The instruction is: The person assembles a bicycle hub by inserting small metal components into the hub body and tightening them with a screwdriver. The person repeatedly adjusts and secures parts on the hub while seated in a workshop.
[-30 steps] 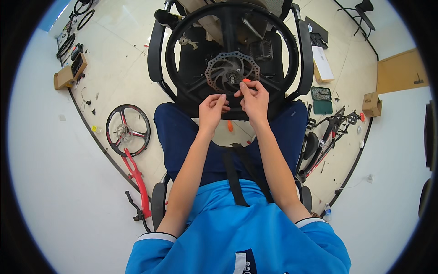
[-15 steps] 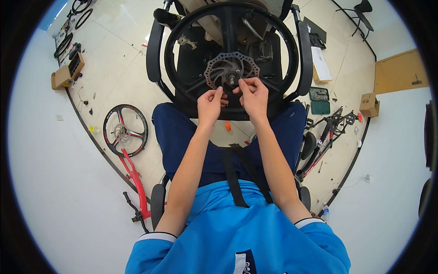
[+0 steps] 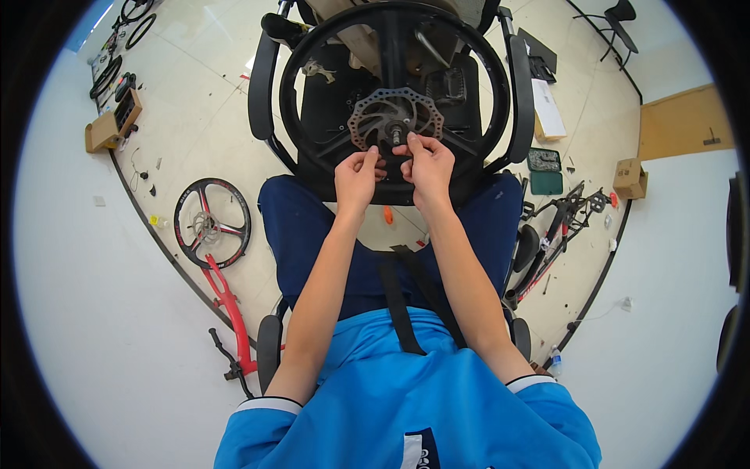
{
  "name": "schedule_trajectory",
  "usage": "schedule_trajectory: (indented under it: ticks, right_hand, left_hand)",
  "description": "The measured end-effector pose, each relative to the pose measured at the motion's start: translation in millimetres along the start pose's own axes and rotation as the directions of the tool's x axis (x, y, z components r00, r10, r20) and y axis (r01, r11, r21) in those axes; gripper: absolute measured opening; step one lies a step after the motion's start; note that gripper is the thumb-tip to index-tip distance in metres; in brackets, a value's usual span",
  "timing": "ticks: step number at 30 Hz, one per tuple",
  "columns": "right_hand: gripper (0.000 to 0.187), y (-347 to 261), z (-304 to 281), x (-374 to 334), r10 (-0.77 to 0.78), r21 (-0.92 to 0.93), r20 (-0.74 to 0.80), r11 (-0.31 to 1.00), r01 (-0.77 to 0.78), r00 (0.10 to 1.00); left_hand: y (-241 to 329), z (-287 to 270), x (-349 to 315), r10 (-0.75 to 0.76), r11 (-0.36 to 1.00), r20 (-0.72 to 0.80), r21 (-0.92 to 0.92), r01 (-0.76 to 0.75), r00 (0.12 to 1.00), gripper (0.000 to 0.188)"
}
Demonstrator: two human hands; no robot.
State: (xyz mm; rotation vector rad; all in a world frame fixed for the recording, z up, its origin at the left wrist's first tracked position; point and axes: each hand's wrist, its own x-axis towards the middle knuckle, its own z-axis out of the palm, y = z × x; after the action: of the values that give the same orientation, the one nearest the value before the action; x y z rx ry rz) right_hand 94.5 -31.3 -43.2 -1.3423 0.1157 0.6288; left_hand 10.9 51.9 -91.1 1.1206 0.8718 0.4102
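A black three-spoke bicycle wheel (image 3: 393, 55) lies flat on the seat of an office chair in front of me. A perforated metal brake disc (image 3: 356, 117) sits at its hub, and the axle (image 3: 397, 134) sticks up from the centre. My right hand (image 3: 430, 166) is closed, thumb and fingertips pinched right beside the axle; anything between them is too small to make out. My left hand (image 3: 357, 178) is also closed, its thumb tip by the near-left edge of the disc. What it holds, if anything, is hidden by its fingers.
The chair's armrests (image 3: 522, 98) flank the wheel. Small parts and a toothed pedal (image 3: 447, 84) show between the spokes. On the floor lie another wheel (image 3: 181, 227), a red frame part (image 3: 226, 297), a green tool case (image 3: 546, 183) and a dark bicycle frame (image 3: 558, 234).
My right hand has shifted slightly left and down, its fingers more curled beside the axle. My left hand stays at the disc's edge, almost unmoved.
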Motion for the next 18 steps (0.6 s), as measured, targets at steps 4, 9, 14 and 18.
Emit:
schedule_trajectory:
  ticks: [4,9,14,18]
  right_hand:
    - [0.017,1,-3,3,0.115,0.152,0.046,0.981,-0.121,0.992]
    - [0.02,3,-13,10,0.166,0.178,0.153,0.965,-0.193,0.974]
    - [0.024,-9,-12,4,0.196,0.117,0.158,0.97,-0.215,0.968]
    - [0.023,-11,-9,1,0.206,0.108,0.17,0.968,-0.226,0.964]
  left_hand:
    - [-1,5,-8,0.011,1.0,0.094,-0.014,-0.01,0.995,0.028]
    - [15,11,-20,-0.053,0.997,0.3,-0.039,0.068,0.952,0.028]
    - [9,10,-37,-0.12,0.977,0.339,-0.128,0.172,0.933,0.024]
    - [5,10,-26,-0.065,0.988,0.258,-0.117,0.098,0.964,0.02]
